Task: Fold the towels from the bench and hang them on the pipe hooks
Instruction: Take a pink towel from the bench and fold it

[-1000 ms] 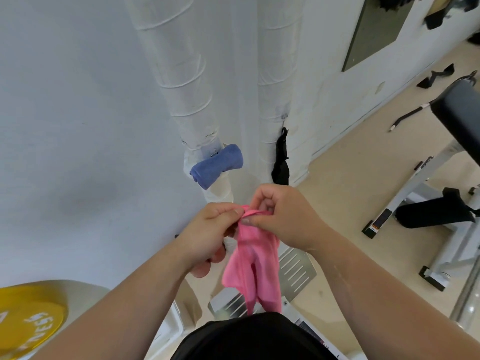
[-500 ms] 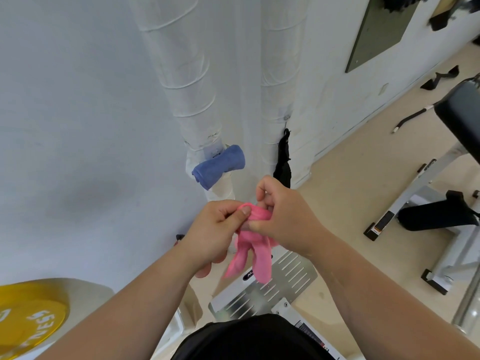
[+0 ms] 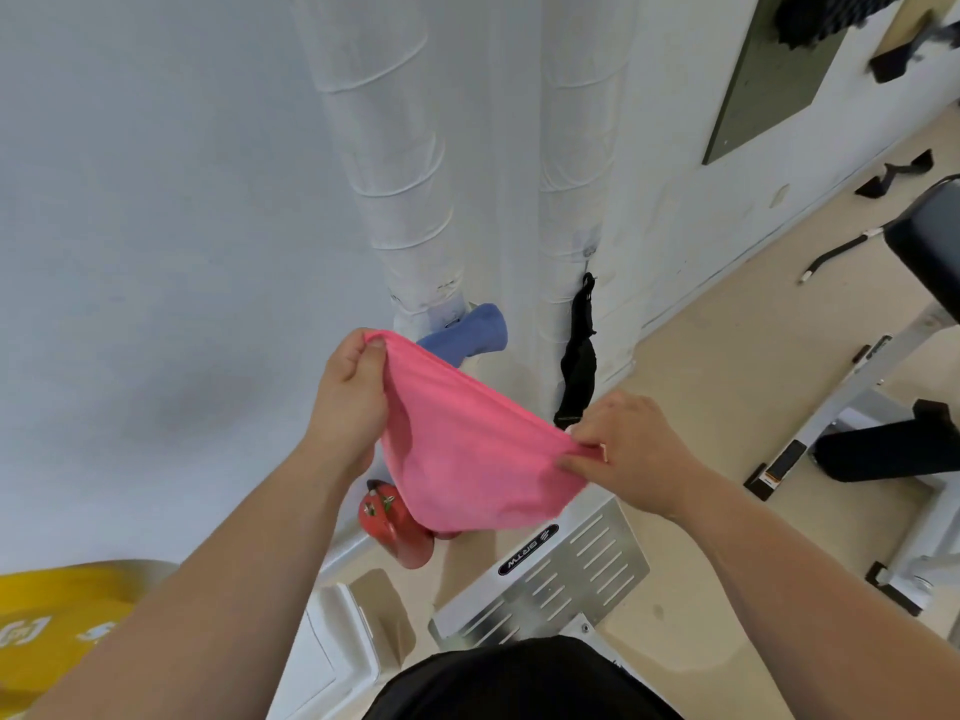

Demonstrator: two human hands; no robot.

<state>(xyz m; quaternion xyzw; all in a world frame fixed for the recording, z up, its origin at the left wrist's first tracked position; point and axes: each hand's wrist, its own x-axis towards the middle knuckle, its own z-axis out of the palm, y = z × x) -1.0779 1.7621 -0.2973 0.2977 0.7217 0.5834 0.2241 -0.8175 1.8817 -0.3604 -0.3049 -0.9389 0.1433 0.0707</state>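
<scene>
A pink towel [image 3: 467, 454] is stretched between my two hands in front of the wall pipes. My left hand [image 3: 350, 392] pinches its upper left corner and my right hand [image 3: 631, 449] pinches the lower right corner; the cloth sags in a curve below them. Behind it, a blue towel [image 3: 470, 332] hangs folded on the left white wrapped pipe [image 3: 400, 200]. A black towel [image 3: 576, 371] hangs from a hook on the right pipe [image 3: 571, 174].
A red kettlebell-like weight [image 3: 395, 527] sits on the floor under the towel, beside a slotted metal footplate [image 3: 545, 579]. A yellow weight plate [image 3: 57, 621] lies lower left. A padded bench [image 3: 930, 252] with white frame stands at the right.
The pink towel was bunched between both hands held together. My hands have moved apart, the left one up and left, the right one down and right, spreading the towel wide.
</scene>
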